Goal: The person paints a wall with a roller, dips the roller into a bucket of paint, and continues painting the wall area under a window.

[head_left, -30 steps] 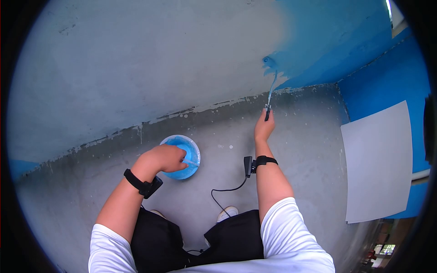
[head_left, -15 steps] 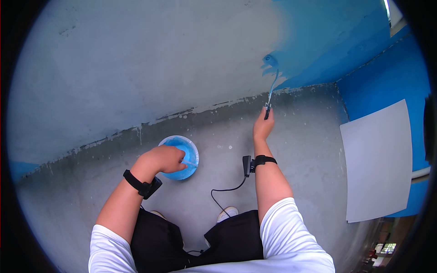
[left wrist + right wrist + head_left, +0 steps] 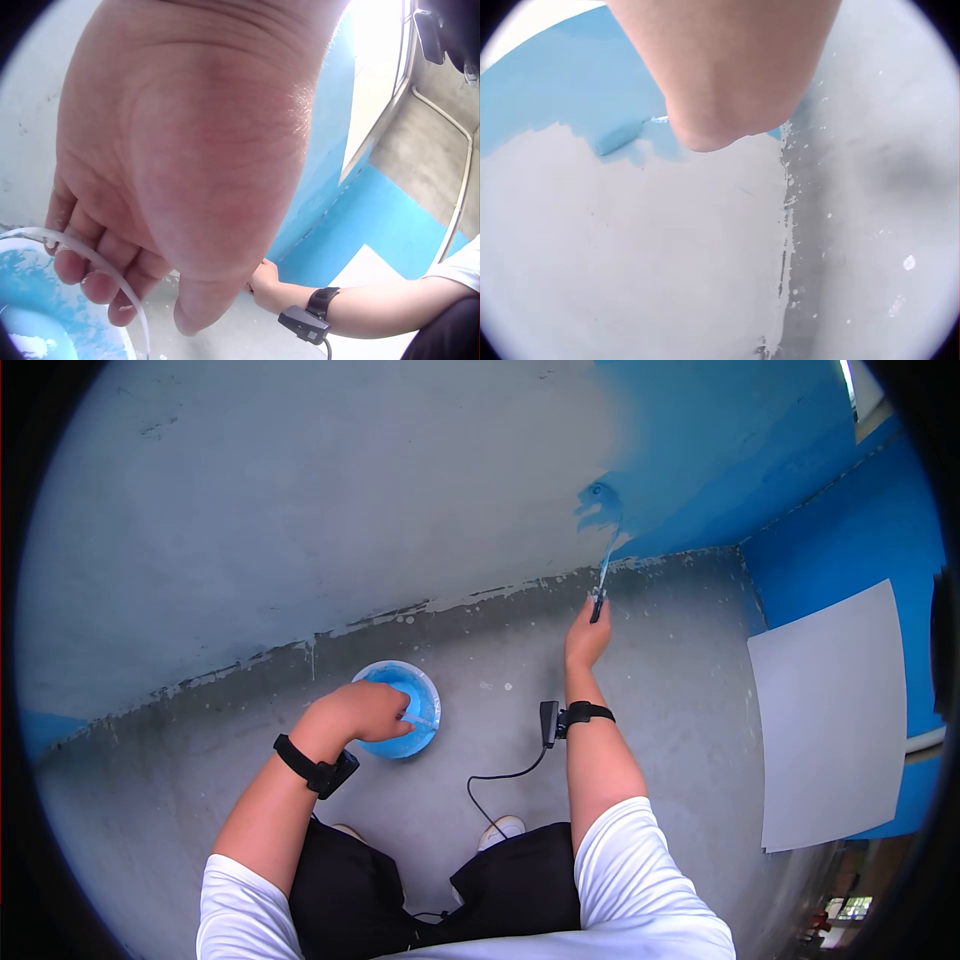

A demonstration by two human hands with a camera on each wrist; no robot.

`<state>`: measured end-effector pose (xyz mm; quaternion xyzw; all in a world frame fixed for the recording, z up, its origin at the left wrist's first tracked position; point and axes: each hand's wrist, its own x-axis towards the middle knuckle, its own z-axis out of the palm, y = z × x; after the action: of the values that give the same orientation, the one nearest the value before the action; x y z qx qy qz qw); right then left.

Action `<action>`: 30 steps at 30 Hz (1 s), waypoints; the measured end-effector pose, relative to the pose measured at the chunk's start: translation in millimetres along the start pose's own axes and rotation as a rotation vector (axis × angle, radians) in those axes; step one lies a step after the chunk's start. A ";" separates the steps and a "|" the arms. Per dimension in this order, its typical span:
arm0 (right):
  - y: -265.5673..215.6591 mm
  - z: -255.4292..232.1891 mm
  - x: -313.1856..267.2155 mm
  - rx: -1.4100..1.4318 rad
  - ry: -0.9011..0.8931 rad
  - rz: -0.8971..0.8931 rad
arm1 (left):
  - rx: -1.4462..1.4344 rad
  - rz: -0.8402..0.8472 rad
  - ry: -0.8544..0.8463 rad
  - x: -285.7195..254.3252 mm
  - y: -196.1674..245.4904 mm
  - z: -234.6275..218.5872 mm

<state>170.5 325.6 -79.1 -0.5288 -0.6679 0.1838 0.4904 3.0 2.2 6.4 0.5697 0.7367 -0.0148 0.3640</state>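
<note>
While L hand (image 3: 362,710) holds bucket (image 3: 415,682), R hand (image 3: 586,640) grips roller (image 3: 601,500).

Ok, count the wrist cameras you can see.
2. One camera is strapped to the left wrist, beside the paint bucket. The other camera is on the right wrist, below the hand holding the roller.

Open floor (image 3: 650,690) (paint bowl (image 3: 398,707) leftward)
</note>
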 end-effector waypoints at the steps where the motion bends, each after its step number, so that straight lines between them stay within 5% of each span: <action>1: -3.5 -0.3 6.1 0.000 0.000 0.001 | 0.005 -0.001 -0.008 0.0 0.5 -0.7; 4: -17.4 -4.3 22.5 0.094 0.096 -0.106 | 0.005 0.010 0.001 -0.2 0.7 -0.8; 13: -4.1 -9.1 2.2 0.053 -0.046 -0.009 | 0.016 0.002 -0.009 0.9 2.1 -2.1; 15: -13.3 -3.8 17.3 0.086 0.138 -0.165 | 0.019 0.009 -0.007 2.4 0.7 -0.8; 21: -12.5 -3.7 6.0 0.063 -0.039 -0.048 | 0.017 0.014 -0.016 5.3 0.2 -0.4; 30: -23.1 -4.7 25.0 0.121 0.047 -0.092 | 0.015 0.009 -0.023 5.8 -0.2 0.9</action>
<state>163.4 337.9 -47.8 -0.4711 -0.6675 0.1884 0.5450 2.9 6.5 2.4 0.5756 0.7296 -0.0253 0.3683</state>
